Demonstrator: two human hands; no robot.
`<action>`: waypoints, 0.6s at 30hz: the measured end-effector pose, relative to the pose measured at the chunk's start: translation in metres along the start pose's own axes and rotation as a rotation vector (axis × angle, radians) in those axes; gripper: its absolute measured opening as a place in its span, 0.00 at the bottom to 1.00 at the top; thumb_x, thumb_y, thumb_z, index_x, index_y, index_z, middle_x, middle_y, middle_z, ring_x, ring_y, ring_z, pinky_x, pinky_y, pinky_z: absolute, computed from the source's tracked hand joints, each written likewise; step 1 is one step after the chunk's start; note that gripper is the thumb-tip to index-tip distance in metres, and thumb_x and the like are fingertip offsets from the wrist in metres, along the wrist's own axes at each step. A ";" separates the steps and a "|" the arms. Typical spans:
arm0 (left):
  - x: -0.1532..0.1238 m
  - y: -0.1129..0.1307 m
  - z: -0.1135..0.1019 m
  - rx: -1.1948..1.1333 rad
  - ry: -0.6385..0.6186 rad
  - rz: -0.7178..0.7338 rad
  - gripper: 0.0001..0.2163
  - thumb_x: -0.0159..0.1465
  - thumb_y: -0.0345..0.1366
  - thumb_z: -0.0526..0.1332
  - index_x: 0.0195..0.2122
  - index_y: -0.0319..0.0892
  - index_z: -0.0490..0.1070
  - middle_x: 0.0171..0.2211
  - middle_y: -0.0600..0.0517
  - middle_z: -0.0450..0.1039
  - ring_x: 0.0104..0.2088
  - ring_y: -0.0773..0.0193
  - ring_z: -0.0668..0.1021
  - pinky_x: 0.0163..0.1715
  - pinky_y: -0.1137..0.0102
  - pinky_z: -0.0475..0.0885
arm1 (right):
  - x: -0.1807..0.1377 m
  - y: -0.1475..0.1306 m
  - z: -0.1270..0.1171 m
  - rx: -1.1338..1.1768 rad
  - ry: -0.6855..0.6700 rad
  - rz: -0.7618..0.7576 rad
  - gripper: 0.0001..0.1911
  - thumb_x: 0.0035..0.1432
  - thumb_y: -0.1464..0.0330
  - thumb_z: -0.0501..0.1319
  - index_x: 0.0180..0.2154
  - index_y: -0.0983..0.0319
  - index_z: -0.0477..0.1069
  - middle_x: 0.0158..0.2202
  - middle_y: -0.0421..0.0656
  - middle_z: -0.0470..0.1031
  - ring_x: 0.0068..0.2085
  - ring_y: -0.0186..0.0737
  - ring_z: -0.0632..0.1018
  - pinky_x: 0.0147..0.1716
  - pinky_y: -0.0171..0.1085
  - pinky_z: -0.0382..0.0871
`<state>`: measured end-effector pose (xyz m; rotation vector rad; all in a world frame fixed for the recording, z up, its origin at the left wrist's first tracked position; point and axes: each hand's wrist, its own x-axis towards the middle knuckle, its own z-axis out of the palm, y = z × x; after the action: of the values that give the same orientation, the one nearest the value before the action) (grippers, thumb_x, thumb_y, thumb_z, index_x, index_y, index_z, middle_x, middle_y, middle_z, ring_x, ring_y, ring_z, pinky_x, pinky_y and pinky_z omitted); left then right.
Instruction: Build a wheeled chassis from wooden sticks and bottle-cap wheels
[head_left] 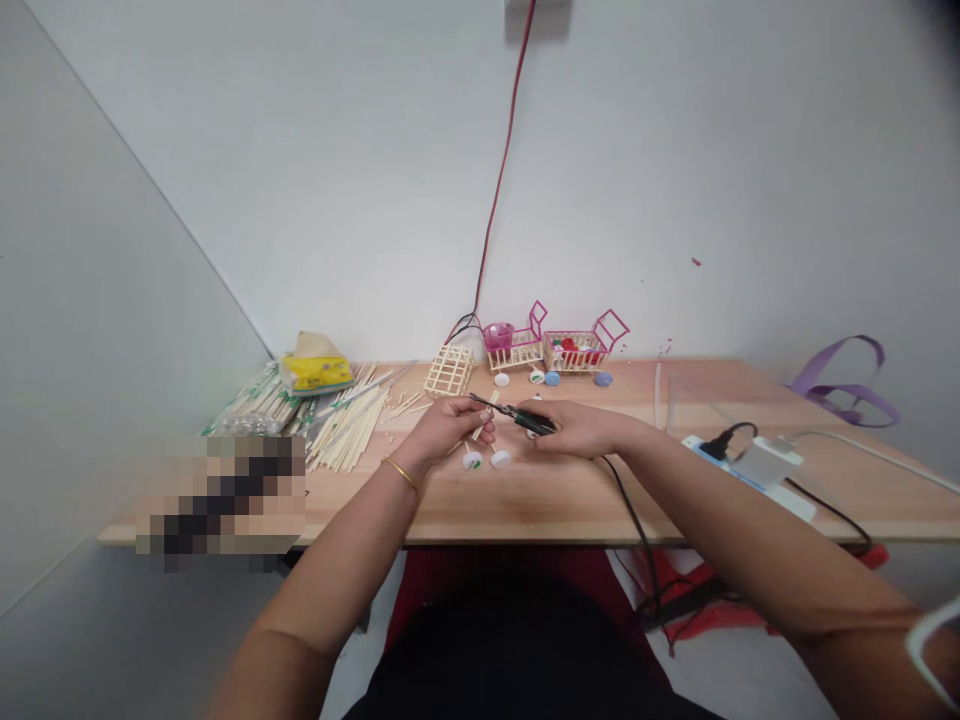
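Note:
My left hand [448, 424] is closed in a pinch on a short pale wooden stick [487, 413] above the middle of the wooden table [570, 495]. My right hand [577, 428] is closed round the handles of a dark cutting plier [516, 412], whose tip points left and meets the stick. Two small white round caps [485, 460] lie on the table just below my hands.
A pile of wooden sticks [346, 425] and a yellow packet [315, 370] lie at the left. A stick cage [449, 370] and two pink-and-wood carts [555, 348] stand by the wall. A power strip [750, 466] with cables sits at the right, beside a purple ribbon [844, 385].

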<state>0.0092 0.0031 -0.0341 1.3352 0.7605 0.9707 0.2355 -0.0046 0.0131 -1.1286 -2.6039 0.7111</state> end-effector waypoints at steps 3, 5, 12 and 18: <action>-0.001 0.000 0.000 -0.003 -0.009 -0.001 0.17 0.49 0.44 0.70 0.28 0.34 0.71 0.24 0.50 0.74 0.23 0.68 0.76 0.24 0.74 0.71 | -0.001 0.002 -0.001 0.008 0.001 -0.008 0.21 0.48 0.68 0.59 0.47 0.61 0.69 0.39 0.43 0.76 0.39 0.45 0.74 0.38 0.38 0.65; -0.002 0.000 0.001 -0.007 -0.011 -0.002 0.17 0.49 0.44 0.70 0.29 0.34 0.71 0.24 0.50 0.74 0.23 0.68 0.76 0.24 0.73 0.71 | -0.002 0.003 -0.003 0.002 -0.009 -0.016 0.21 0.48 0.68 0.59 0.47 0.60 0.69 0.40 0.43 0.76 0.39 0.45 0.74 0.39 0.38 0.65; -0.001 0.002 0.000 -0.003 -0.004 -0.016 0.18 0.48 0.45 0.71 0.28 0.34 0.71 0.26 0.48 0.74 0.25 0.66 0.77 0.24 0.73 0.72 | -0.001 0.002 -0.002 -0.018 -0.041 -0.018 0.18 0.50 0.67 0.57 0.45 0.61 0.69 0.39 0.42 0.75 0.38 0.43 0.73 0.37 0.37 0.64; -0.001 0.002 -0.001 0.006 0.013 -0.005 0.17 0.49 0.44 0.70 0.28 0.34 0.71 0.25 0.49 0.74 0.25 0.67 0.77 0.25 0.73 0.71 | 0.001 -0.003 0.005 -0.037 0.014 -0.015 0.15 0.49 0.70 0.56 0.42 0.63 0.68 0.35 0.42 0.74 0.35 0.41 0.72 0.34 0.35 0.62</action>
<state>0.0080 0.0022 -0.0320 1.3329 0.7766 0.9742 0.2313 -0.0074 0.0101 -1.1197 -2.6215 0.6519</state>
